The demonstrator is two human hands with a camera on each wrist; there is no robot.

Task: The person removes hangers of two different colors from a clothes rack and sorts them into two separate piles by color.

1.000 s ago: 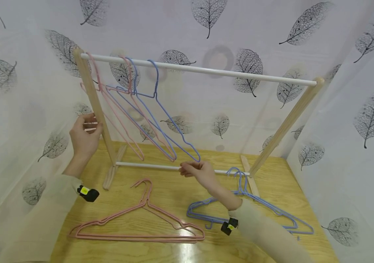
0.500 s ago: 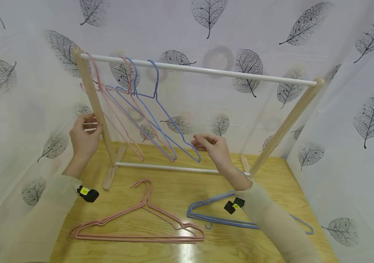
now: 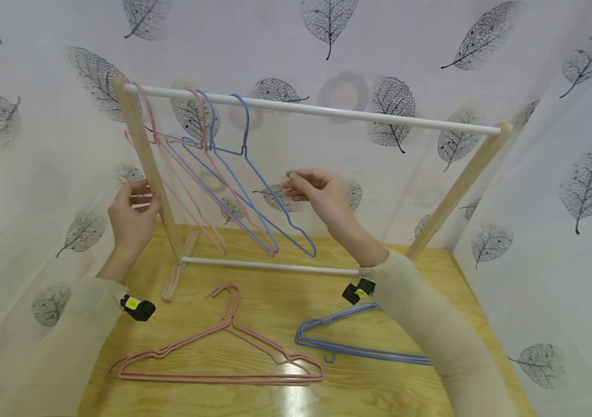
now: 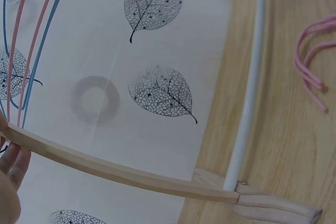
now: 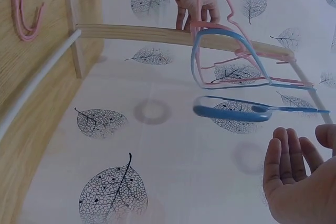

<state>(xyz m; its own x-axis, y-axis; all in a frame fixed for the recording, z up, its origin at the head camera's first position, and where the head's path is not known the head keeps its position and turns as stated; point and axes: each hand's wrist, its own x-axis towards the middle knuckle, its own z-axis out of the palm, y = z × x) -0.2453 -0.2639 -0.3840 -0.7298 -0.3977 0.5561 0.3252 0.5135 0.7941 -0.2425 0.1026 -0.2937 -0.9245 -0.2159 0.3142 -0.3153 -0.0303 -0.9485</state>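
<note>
In the head view, my left hand (image 3: 131,217) grips the left wooden post (image 3: 142,147) of a small clothes rack between thumb and fingers. Only its fingertips and part of the palm show in the left wrist view. My right hand (image 3: 327,200) is raised and holds nothing, its fingers loosely bent, just right of the hanging hangers. From the white top rail (image 3: 327,112) hang two pink hangers (image 3: 151,113) and two blue hangers (image 3: 247,119), all towards the left end. In the right wrist view the right palm (image 5: 299,187) lies below the nearest blue hanger (image 5: 231,113).
Pink hangers (image 3: 232,317) lie stacked on the wooden table (image 3: 197,402) at the front left. Blue hangers (image 3: 358,350) lie at the front right, partly hidden by the right sleeve (image 3: 426,318). A white lower bar (image 3: 269,266) joins the rack's feet. Leaf-patterned sheeting (image 3: 296,35) surrounds everything.
My right hand has risen from near the lower bar, past the blue hanger's lower corner, to about mid-height of the rack. The left hand keeps its place on the post; the hangers hang as before.
</note>
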